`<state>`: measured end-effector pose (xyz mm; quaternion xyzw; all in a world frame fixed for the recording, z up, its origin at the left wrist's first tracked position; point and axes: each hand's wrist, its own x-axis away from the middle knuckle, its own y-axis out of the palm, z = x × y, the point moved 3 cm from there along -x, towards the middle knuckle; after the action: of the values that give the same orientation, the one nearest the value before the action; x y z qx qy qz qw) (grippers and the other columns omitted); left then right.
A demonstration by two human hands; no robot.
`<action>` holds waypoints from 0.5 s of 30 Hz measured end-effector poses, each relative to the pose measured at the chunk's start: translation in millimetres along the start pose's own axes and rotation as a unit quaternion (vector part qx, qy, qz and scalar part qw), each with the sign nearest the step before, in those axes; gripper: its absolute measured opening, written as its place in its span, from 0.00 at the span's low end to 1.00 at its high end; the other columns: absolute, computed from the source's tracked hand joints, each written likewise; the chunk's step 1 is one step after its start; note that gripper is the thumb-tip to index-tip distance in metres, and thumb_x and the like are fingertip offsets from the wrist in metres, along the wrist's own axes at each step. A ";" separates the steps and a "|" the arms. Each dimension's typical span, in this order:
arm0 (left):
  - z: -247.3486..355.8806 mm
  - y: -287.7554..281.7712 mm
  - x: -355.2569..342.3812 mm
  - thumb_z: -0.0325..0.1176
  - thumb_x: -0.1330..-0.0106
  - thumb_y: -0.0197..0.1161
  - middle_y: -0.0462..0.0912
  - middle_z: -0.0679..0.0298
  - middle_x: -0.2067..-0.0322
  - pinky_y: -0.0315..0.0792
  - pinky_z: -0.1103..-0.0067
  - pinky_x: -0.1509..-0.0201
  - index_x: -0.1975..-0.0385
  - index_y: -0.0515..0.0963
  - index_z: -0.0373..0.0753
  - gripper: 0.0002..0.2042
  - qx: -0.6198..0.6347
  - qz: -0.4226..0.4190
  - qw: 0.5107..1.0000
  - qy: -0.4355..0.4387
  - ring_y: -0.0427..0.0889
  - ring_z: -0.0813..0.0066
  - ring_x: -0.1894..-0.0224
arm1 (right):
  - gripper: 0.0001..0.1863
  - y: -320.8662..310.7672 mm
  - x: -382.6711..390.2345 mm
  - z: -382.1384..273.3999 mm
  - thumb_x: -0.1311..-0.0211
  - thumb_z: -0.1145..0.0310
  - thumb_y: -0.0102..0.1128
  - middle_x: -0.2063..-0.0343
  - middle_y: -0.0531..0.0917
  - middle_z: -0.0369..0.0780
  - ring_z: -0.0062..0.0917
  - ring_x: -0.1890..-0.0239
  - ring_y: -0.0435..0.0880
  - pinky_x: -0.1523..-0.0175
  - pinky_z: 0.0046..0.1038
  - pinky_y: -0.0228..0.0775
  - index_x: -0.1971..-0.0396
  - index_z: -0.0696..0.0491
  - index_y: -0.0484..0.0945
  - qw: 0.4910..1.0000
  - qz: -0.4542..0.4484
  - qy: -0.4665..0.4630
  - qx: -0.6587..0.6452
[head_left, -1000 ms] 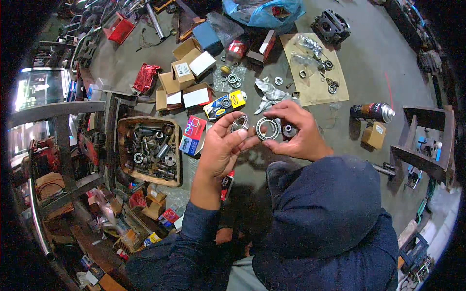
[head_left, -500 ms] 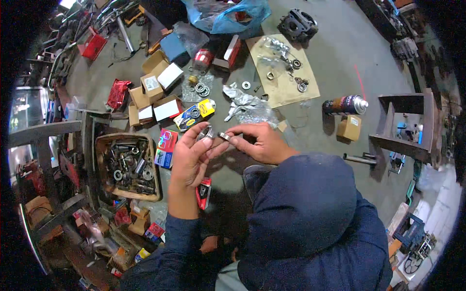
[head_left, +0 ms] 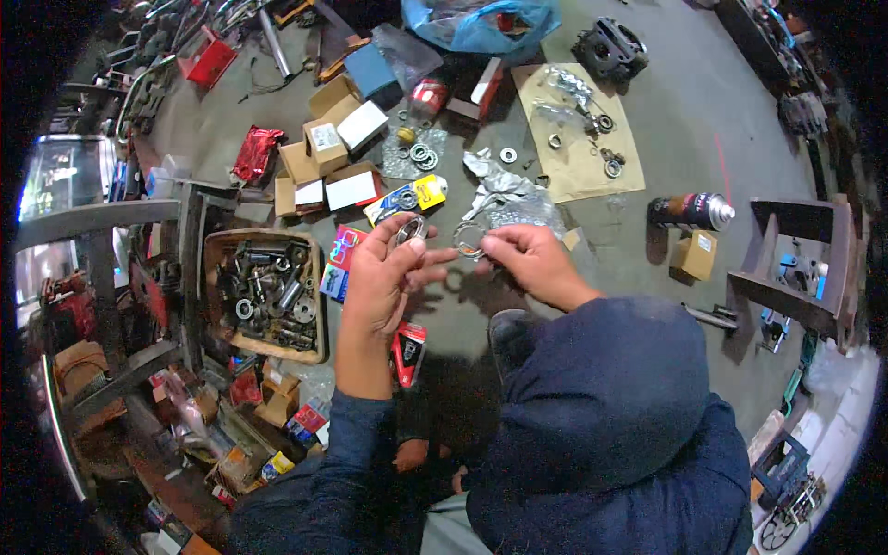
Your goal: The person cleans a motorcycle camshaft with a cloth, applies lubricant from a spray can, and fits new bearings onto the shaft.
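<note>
My left hand (head_left: 372,282) pinches a shiny ball bearing (head_left: 413,231) between thumb and fingers, tilted so its open centre shows. Just to the right, a thinner open metal ring (head_left: 460,240) stands upright between the thumb and fingertips of my right hand (head_left: 544,268). A fingertip of my left hand reaches to this ring's lower edge; the bearing and ring stay apart. Beyond the hands lie a yellow-and-blue box (head_left: 430,191) and a crumpled grey-white rag (head_left: 495,176). Two loose bearings (head_left: 423,157) rest on bubble wrap behind the box.
Left stands a tray (head_left: 321,324) of greasy metal parts, beside a red-and-blue box (head_left: 340,264). Open cardboard boxes (head_left: 324,143) sit behind. Further right are brown paper (head_left: 592,171) with small parts, a spray can (head_left: 689,213), a small carton (head_left: 694,256) and an engine casting (head_left: 610,51).
The ring in my right hand has turned from edge-on to showing its open round face. The whole view has shifted, so the surroundings appear further right.
</note>
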<state>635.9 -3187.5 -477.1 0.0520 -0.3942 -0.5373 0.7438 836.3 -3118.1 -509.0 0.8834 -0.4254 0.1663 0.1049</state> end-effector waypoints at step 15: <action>-13.3 3.7 -7.0 0.14 0.43 0.65 0.74 0.52 0.51 0.82 0.74 0.54 0.45 0.62 0.34 0.27 -0.011 0.009 0.997 0.071 0.83 0.63 0.56 | 0.15 -5.2 6.9 -12.2 0.29 0.60 0.56 0.69 0.86 0.35 0.11 0.70 0.78 0.65 0.18 0.71 0.59 0.57 0.82 0.987 -0.054 0.087 -0.121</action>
<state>646.5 -3184.7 -488.0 0.0788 -0.3350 -0.5296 0.7753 841.9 -3115.8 -495.3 0.8682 -0.3831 0.1840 0.2562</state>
